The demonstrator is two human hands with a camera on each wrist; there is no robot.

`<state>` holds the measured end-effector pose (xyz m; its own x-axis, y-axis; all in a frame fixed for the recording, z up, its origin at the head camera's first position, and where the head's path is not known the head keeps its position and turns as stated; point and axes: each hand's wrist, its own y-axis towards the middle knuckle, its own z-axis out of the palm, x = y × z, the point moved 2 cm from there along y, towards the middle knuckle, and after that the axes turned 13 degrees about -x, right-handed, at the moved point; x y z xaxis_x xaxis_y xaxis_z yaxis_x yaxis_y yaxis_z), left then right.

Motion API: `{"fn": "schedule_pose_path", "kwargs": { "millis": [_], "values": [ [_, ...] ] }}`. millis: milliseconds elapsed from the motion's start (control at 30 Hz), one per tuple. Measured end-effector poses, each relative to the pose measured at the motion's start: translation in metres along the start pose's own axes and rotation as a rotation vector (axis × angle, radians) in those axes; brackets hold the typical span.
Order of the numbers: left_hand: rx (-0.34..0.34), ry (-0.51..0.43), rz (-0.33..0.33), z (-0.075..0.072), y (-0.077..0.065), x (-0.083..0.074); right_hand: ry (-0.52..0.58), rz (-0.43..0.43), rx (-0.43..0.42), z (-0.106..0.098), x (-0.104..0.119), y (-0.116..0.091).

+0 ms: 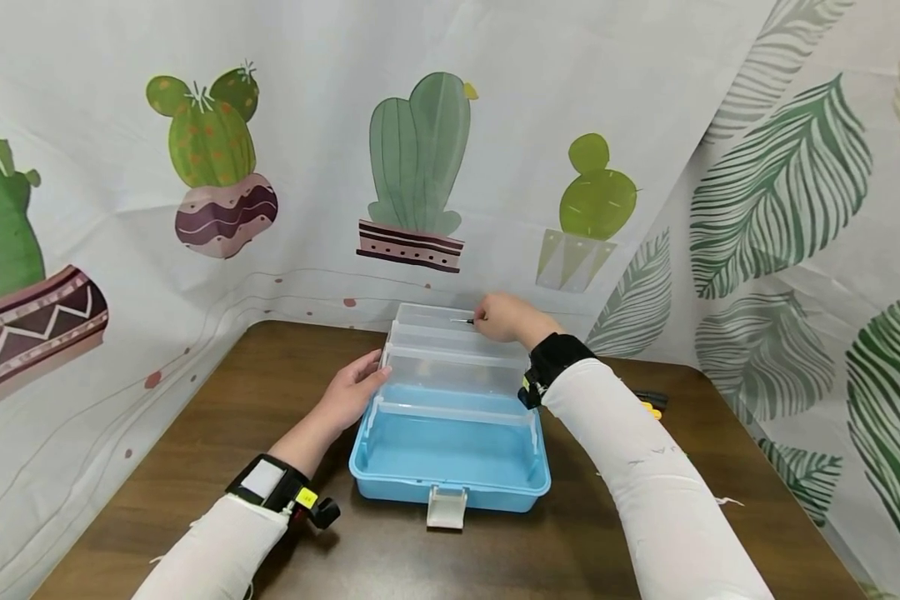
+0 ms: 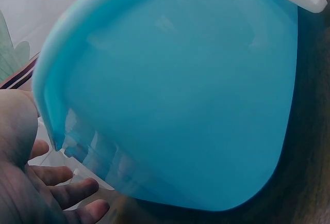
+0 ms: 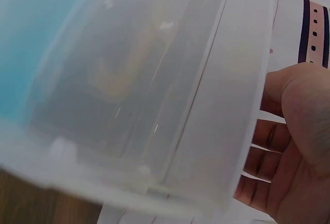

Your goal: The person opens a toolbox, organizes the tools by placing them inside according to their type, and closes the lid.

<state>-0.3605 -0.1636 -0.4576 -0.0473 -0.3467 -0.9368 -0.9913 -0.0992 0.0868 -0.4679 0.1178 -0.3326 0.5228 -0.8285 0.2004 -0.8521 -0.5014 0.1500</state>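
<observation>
A light blue plastic storage box (image 1: 450, 454) stands unfolded on the table, its translucent trays and lid (image 1: 438, 317) raised toward the back. My left hand (image 1: 351, 390) grips the left side of the box near the hinge; its thumb lies over the edge and, in the left wrist view, its fingers (image 2: 77, 190) curl under it. My right hand (image 1: 506, 317) is at the far end of the translucent part, pinching a slim dark tool (image 1: 465, 321) with a thin metallic tip. In the right wrist view that tool is hidden, and the fingers (image 3: 270, 136) lie behind the translucent edge.
A white latch (image 1: 447, 507) hangs from the box's front, over the brown wooden table (image 1: 360, 558). Right of the box, partly behind my sleeve, lie black and yellow items (image 1: 651, 404). A cloth (image 1: 307, 167) printed with cacti hangs close behind the table.
</observation>
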Motion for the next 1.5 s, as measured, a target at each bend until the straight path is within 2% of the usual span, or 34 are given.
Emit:
{"fn": "schedule_pose_path", "kwargs": {
  "millis": [100, 267, 400, 500, 633, 900, 1100, 1267, 1500],
  "values": [
    [0.001, -0.004, -0.007, 0.000, 0.000, 0.001, 0.016, -0.012, -0.005, -0.003, -0.002, -0.007],
    [0.003, -0.005, -0.009, 0.001, 0.001, 0.004, 0.029, -0.095, -0.086, -0.010, -0.003, -0.022],
    [0.003, -0.007, -0.012, 0.001, 0.001, 0.006, -0.013, -0.192, -0.147, -0.017, -0.005, -0.040],
    [0.002, -0.010, -0.012, 0.000, 0.002, 0.007, -0.039, -0.218, -0.155, -0.021, -0.011, -0.056],
    [0.006, -0.023, -0.005, 0.001, 0.001, 0.006, -0.042, -0.145, -0.155, -0.024, -0.033, -0.078],
    [0.013, -0.027, -0.019, 0.001, 0.001, 0.006, -0.086, -0.002, -0.158, -0.020, -0.096, -0.123],
    [0.019, -0.028, -0.016, 0.002, 0.002, 0.007, -0.033, 0.153, -0.109, -0.017, -0.144, -0.151],
    [0.016, -0.031, -0.011, 0.002, 0.002, 0.007, 0.012, 0.267, -0.078, -0.014, -0.176, -0.169],
    [0.021, -0.033, -0.015, 0.002, 0.001, 0.008, 0.033, 0.377, -0.100, -0.005, -0.204, -0.185]
  ]
}}
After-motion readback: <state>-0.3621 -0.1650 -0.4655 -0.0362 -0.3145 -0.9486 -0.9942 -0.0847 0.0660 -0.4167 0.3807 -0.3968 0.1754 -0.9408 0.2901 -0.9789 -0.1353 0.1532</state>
